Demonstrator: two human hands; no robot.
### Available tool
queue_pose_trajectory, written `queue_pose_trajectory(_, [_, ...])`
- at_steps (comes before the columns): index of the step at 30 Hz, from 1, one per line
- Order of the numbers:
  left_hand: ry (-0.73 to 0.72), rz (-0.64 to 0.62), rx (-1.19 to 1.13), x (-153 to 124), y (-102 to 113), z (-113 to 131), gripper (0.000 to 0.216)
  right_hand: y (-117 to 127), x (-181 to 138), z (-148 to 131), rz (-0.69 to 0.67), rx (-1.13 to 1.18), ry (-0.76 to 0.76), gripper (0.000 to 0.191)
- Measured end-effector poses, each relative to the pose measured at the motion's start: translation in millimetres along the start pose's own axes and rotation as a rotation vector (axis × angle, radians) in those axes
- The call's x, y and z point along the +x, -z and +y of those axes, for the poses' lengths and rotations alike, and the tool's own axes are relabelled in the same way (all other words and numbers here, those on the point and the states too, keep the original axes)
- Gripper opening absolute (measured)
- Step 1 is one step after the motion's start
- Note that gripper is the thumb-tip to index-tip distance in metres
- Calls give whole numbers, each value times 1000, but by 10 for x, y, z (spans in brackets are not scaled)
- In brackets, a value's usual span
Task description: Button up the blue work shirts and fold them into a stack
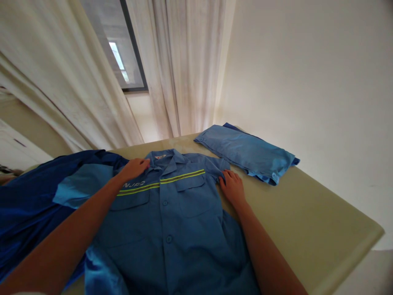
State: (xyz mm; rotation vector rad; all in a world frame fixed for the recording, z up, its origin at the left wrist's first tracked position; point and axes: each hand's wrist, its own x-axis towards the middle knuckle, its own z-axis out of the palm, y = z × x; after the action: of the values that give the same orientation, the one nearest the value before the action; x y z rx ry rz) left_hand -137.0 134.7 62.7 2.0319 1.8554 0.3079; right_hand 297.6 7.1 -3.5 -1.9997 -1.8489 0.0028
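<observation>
A blue short-sleeved work shirt (190,209) lies front up before me, its collar at the far end. Yellow-green stripes cross its chest above two flap pockets, and buttons run down the middle. My left hand (135,169) rests on the shirt's left shoulder beside the collar, fingers stretched out towards it. On the other side, my right hand (233,186) lies at the hem of the right sleeve, its fingers laid over the cloth edge and slightly apart. My left forearm covers part of the chest lettering.
A folded light-blue garment (245,149) with darker blue cloth under it lies at the table's far right. Dark blue clothing (27,196) is heaped on the left. The yellowish tabletop (307,221) meets a white wall (307,82); curtains (190,69) hang behind.
</observation>
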Motion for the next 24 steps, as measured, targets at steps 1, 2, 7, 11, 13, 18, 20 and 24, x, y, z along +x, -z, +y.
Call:
queue_pose_trajectory(1, [72,4,37,10,-14,52,52,0,1,-2,-3,0,3,39])
queue_pose_trajectory(2, [135,27,78,28,-31,106,56,0,3,-2,-7,0,6,39])
queue_pose_trajectory(7, [253,160,90,173,-122,269,41,3,5,14,-16,-14,15,39])
queue_pose_trajectory(11, [246,233,-39,282,-161,292,25,18,3,7,-16,-14,13,37])
queue_pose_trajectory(13, [253,278,-119,319,-183,315,26,23,2,-1,-10,-15,14,37])
queue_pose_trajectory(18, [244,359,-225,319,-253,385,35,7,-2,4,16,-27,1,35])
queue_pose_trajectory(20, [173,337,-235,288,-278,404,39,-4,-5,9,35,-35,-12,35])
queue_pose_trajectory(24, [55,218,-258,149,-343,456,40,9,-9,-2,104,-1,-63,38])
